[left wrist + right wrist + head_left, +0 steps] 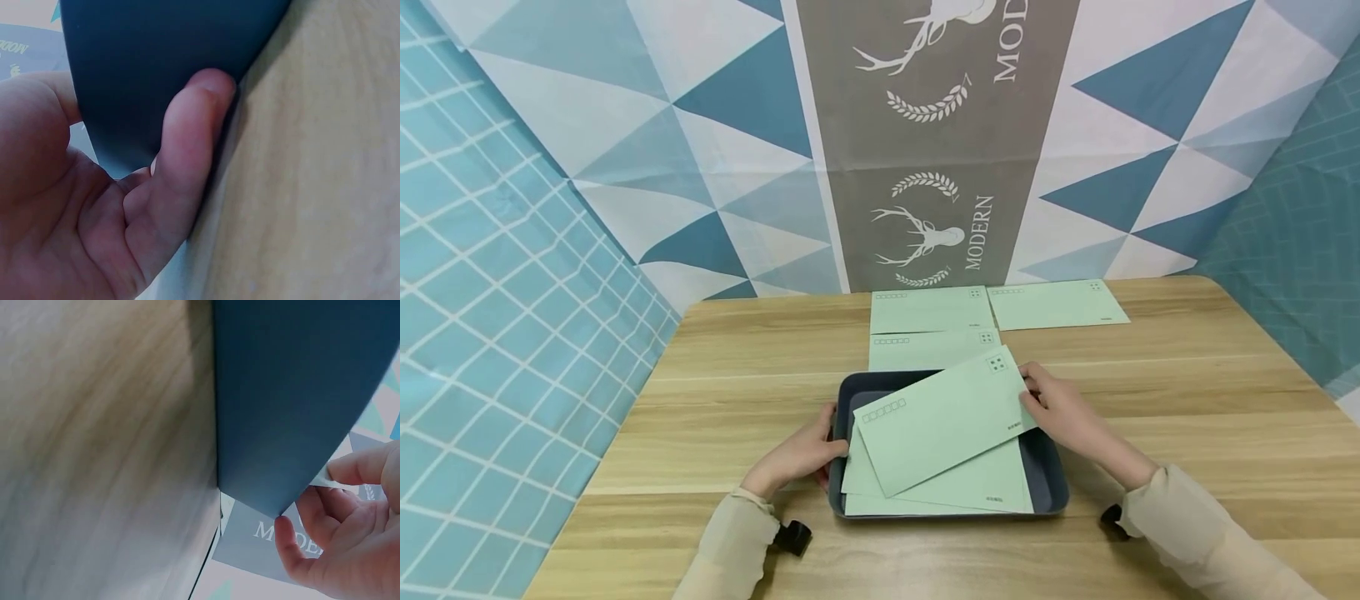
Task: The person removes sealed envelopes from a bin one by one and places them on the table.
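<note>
A dark grey-blue tray [1049, 487] sits on the wooden table with several pale green envelopes [981, 482] inside. Its left side is gripped by my left hand [801, 452], thumb over the rim and fingers against the outer wall [131, 81]. At the tray's right side, my right hand [1063, 412] pinches the right end of the top envelope [942, 421] between thumb and fingers. That envelope lies slanted over the others, its upper right corner past the tray's back rim. In the right wrist view, a small part of it shows by my right hand [350, 531].
Behind the tray lie a back-left envelope [928, 312], a back-right envelope [1056, 305] and a nearer one [917, 350] partly hidden by the tray. The wooden table [722, 367] ends at a patterned cloth backdrop [760, 192]. Black wrist straps show at both sleeves.
</note>
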### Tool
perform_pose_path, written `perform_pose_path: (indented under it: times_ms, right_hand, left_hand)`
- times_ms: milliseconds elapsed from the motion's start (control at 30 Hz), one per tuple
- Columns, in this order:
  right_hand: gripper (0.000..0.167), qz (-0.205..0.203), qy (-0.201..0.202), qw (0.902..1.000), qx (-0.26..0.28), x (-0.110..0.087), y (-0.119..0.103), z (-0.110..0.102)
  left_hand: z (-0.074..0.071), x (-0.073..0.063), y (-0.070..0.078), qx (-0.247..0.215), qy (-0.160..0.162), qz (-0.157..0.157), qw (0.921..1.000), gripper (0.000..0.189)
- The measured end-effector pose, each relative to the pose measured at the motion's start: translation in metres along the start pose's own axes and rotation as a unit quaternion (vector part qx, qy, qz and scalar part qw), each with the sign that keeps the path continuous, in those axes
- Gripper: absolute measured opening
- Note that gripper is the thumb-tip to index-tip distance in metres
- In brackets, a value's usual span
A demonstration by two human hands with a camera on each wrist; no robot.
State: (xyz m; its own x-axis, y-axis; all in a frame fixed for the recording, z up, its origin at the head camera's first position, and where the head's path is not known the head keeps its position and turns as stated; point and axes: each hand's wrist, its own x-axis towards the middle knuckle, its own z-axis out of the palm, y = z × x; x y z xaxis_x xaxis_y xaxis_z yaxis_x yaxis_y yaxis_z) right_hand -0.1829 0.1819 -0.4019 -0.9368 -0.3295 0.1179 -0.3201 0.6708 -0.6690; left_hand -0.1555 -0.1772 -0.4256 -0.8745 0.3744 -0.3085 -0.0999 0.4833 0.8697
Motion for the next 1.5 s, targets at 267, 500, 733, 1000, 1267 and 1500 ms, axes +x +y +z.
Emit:
perform_pose_path:
  times_ms: [267, 500, 733, 1000, 1267, 1500]
  right_hand:
    - [0.028, 0.012, 0.032, 0.9981, 0.052, -0.002, 0.004, -0.004]
    - [0.027, 0.034, 0.105, 0.9927, 0.050, -0.001, 0.006, -0.014]
    - [0.030, 0.085, 0.114, 0.9879, 0.062, 0.000, 0.014, -0.023]
    - [0.033, 0.105, 0.111, 0.9860, 0.066, 0.001, 0.019, -0.031]
    - [0.036, 0.125, 0.128, 0.9777, 0.110, 0.004, 0.032, -0.044]
    - [0.046, 0.166, 0.119, 0.9563, 0.210, 0.010, 0.048, -0.065]
  left_hand:
    - [0.000, 0.002, -0.002, -0.001, -0.004, -0.001, 1.0000, 0.070]
    - [0.000, -0.004, 0.005, 0.001, -0.002, -0.003, 1.0000, 0.069]
    - [0.002, -0.009, 0.010, -0.006, -0.004, -0.004, 1.0000, 0.068]
    - [0.001, -0.011, 0.012, -0.008, -0.006, 0.001, 0.9999, 0.069]
    - [0.002, -0.018, 0.025, -0.005, -0.006, 0.010, 0.9999, 0.068]
    - [0.001, -0.005, 0.004, 0.008, -0.001, -0.002, 1.0000, 0.069]
